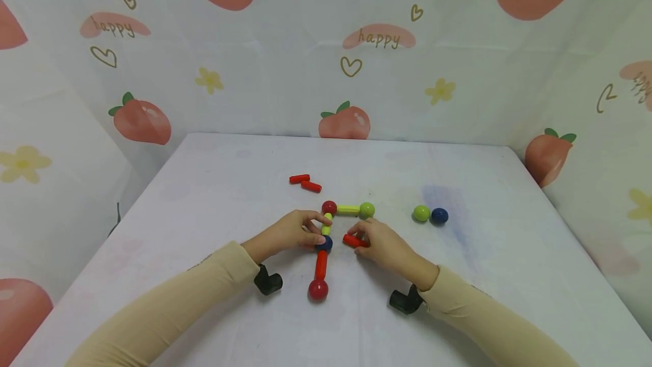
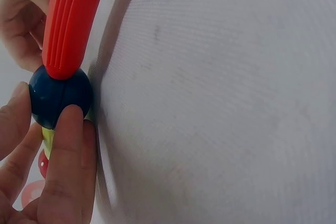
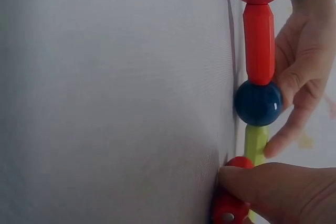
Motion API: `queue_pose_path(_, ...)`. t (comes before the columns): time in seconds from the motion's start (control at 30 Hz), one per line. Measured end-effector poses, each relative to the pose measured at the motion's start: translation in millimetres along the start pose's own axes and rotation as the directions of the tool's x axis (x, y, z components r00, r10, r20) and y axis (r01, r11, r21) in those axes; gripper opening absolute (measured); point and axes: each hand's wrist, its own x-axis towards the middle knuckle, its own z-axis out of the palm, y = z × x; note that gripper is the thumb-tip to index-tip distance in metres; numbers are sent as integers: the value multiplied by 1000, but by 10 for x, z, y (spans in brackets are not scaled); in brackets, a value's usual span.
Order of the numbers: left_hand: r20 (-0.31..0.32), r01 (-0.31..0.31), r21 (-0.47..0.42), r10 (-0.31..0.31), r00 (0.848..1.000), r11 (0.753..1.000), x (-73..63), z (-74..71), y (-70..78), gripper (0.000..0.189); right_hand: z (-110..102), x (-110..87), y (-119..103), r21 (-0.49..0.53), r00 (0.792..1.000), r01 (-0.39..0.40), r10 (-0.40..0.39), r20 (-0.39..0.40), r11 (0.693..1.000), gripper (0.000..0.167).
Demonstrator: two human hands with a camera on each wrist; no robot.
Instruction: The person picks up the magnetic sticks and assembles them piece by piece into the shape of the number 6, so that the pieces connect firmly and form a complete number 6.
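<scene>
My left hand pinches a blue ball between thumb and fingers. From that ball a red rod runs toward me to a red ball. On its far side a yellow-green rod joins it to another red ball. There the chain bends right through a second yellow-green rod to a green ball. My right hand holds a loose red rod, apart from the blue ball and right of it; a small metal dot shows on its end.
Two red rods, one touching the other, lie farther back. A green ball and a blue ball sit side by side on the right. The white-covered table meets a printed cloth backdrop.
</scene>
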Motion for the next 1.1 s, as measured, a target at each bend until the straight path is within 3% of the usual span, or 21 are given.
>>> queue_pose_path(0.37, -3, 8, 11, -8, 1000, 1000, 6, -11, 3, 40, -26, 10, -4, -11, 1000, 29, -29, -12, 1000, 29)
queue_pose_path(0.73, -3, -9, 22, 9, 1000, 1000, -6, -16, 9, 41, 4, 29, -83, -28, 993, 115, -115, -2, 993, 27)
queue_pose_path(1.1, 5, -15, 15, 15, 1000, 1000, 8, -14, 2, 40, 60, 26, -132, -18, 996, 93, -92, 3, 996, 27)
